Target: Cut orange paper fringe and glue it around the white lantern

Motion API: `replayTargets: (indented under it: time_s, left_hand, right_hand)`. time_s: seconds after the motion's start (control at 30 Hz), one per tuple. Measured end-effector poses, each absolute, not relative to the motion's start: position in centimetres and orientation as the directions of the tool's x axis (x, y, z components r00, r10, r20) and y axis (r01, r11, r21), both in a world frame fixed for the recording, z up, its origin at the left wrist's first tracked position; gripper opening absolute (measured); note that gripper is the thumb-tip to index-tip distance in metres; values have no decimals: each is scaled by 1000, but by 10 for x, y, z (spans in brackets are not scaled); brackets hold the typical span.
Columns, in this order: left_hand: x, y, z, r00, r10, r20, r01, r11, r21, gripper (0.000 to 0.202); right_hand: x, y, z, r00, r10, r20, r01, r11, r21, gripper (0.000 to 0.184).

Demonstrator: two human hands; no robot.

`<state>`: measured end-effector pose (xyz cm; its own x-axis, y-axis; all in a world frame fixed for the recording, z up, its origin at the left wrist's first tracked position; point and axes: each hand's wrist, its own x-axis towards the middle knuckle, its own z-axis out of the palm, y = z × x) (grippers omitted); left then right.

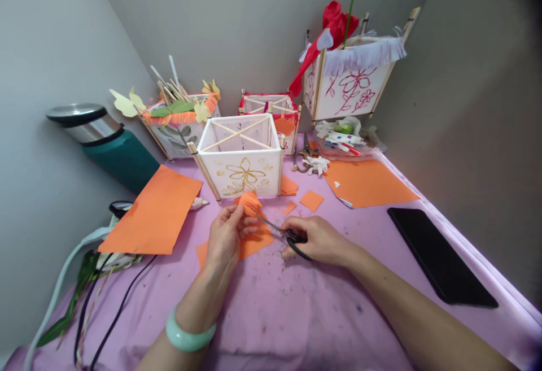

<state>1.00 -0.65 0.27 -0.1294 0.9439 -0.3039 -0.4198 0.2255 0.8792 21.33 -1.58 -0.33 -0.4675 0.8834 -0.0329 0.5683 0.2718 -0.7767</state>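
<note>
Pale green bracelet (190, 332) on the left wrist, close to the camera. Left hand (225, 232) pinches a small orange paper (250, 204) between thumb and fingers, just in front of a white box (226, 174) with a gold flower drawing. Right hand (324, 240) grips black-handled scissors (295, 241), blades pointing at that paper; contact unclear. Orange scraps lie on the purple cloth (271, 314). Black phone (440, 258) flat at right; large orange sheet (148, 218) at left.

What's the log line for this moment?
left hand: holding small orange paper piece | right hand: holding black-handled scissors | scissors: pointing toward piece | beyond hands: flower-decorated stick-framed box
</note>
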Motion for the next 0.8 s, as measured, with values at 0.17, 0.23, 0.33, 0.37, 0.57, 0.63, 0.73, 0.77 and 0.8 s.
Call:
replayTargets:
  time_s: [0.17, 0.23, 0.33, 0.37, 0.57, 0.63, 0.73, 0.77, 0.8]
  left_hand:
    - [13, -8, 4, -95, 947, -308, -407, 246, 880, 25]
    - [14, -9, 4, -85, 949, -304, -410, 245, 879, 25]
    - [15, -10, 4, -77, 950, -304, -414, 247, 876, 27]
    - [15, -10, 4, -76, 949, -308, -414, 251, 875, 28]
    - [17, -10, 3, -82, 944, -319, -407, 260, 875, 28]
    - [17, -10, 3, -84, 943, -321, -411, 260, 874, 27]
    - [17, -10, 3, -85, 942, -324, -416, 262, 871, 26]
    - [16, -10, 3, -84, 942, -325, -415, 264, 871, 25]
    - [16, -10, 3, -85, 941, -327, -414, 265, 871, 24]
  right_hand:
    - [212, -16, -5, -457, 889, -29, 571, 268, -776, 33]
    - [212, -16, -6, -450, 893, -29, 577, 266, -772, 33]
    - [211, -16, -6, -443, 896, -26, 584, 266, -767, 33]
    - [211, -16, -6, -441, 897, -24, 585, 267, -766, 33]
    - [211, -16, -6, -440, 898, -8, 582, 278, -764, 35]
    - [210, -16, -6, -434, 901, -10, 590, 276, -759, 34]
    - [210, -15, -6, -427, 904, -24, 607, 267, -749, 31]
    - [209, -15, -6, -427, 904, -25, 609, 267, -746, 30]
    - [209, -15, -7, -430, 902, -23, 609, 271, -745, 29]
